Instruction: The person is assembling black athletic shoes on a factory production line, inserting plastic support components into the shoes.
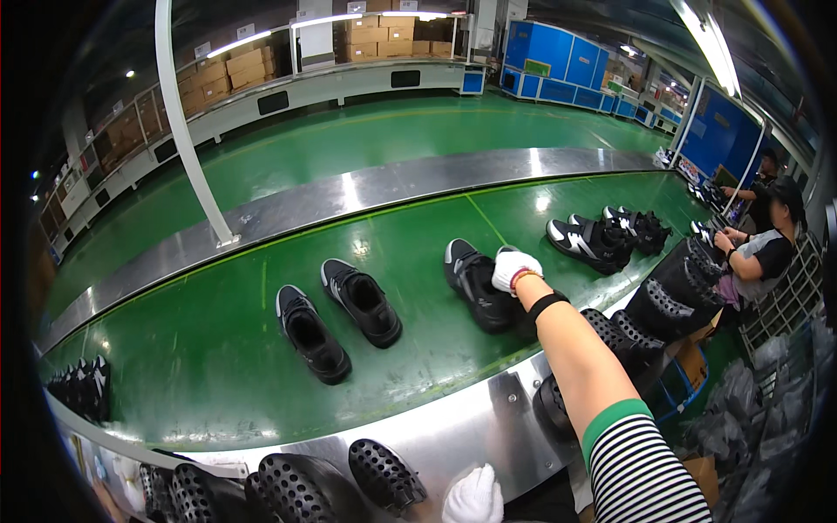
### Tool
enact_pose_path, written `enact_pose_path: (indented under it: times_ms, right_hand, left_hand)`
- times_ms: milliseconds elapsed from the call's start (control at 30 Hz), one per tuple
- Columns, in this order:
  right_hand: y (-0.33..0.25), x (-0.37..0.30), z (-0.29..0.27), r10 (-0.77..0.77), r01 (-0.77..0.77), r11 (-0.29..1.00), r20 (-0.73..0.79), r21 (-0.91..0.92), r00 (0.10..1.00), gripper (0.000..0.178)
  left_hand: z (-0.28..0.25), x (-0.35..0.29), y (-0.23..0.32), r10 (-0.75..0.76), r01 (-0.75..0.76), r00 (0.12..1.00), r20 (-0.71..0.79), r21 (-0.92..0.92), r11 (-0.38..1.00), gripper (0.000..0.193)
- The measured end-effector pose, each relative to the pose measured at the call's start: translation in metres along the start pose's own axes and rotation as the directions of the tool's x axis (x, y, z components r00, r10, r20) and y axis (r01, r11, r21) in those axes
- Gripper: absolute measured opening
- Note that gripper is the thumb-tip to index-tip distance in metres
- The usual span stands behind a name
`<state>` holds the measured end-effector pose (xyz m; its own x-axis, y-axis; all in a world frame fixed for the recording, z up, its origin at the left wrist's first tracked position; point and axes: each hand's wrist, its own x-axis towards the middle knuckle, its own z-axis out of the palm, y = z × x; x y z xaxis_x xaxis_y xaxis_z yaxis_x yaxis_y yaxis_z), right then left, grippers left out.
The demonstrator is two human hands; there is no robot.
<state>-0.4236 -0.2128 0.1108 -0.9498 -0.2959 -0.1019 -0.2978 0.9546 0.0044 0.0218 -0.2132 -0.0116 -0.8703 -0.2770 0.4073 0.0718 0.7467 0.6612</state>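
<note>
Nearest the camera, a striped sleeve (649,466) with a green cuff is covering the person's right upper forearm. Beyond it, a black band (548,302) is circling the forearm, and the right hand (517,271), in a white glove, is lying over the side of a black shoe (478,283) on the green belt (209,349). Its fingers are curling downward and partly hiding; whether they are gripping is impossible to tell. That shoe is pointing its grey toe away from the person.

At the lower edge, the left hand (473,499), also white-gloved, is showing only in part, looking bunched; whether it is holding anything cannot be told. Just left of it, a black perforated piece (384,473) is lying by the metal ledge (488,408), with more such pieces (305,490) standing farther left.

Left of the shoe, a pair of similar shoes (359,301) is sitting on the belt, the two slightly apart. To the right, a cluster of shoes (591,242) is standing close together. At far right, a seated co-worker (765,253) is holding both hands near another shoe. Across the belt, a metal rail (349,193) is running, and brown boxes (379,39) are standing stacked behind.
</note>
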Motion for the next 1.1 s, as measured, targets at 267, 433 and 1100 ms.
enact_pose_path:
  times_ms: [267, 433, 1100]
  right_hand:
    - [-0.036, -0.117, -0.105, -0.23, 0.192, 0.892, 0.044, 0.41, 0.972, 0.033]
    - [-0.038, -0.227, -0.131, -0.386, 0.311, 0.824, 0.067, 0.473, 0.92, 0.032]
    - [0.137, -0.348, -0.016, -0.237, 0.375, 0.874, -0.402, 0.31, 0.884, 0.028]
  left_hand:
    - [-0.017, 0.023, 0.003, 0.127, -0.136, 0.986, -0.105, -0.085, 0.987, 0.046]
    - [-0.014, -0.006, -0.007, -0.062, 0.046, 0.988, -0.141, -0.111, 0.993, 0.06]
    - [-0.066, 0.031, 0.069, 0.201, -0.156, 0.967, -0.157, 0.259, 0.953, 0.048]
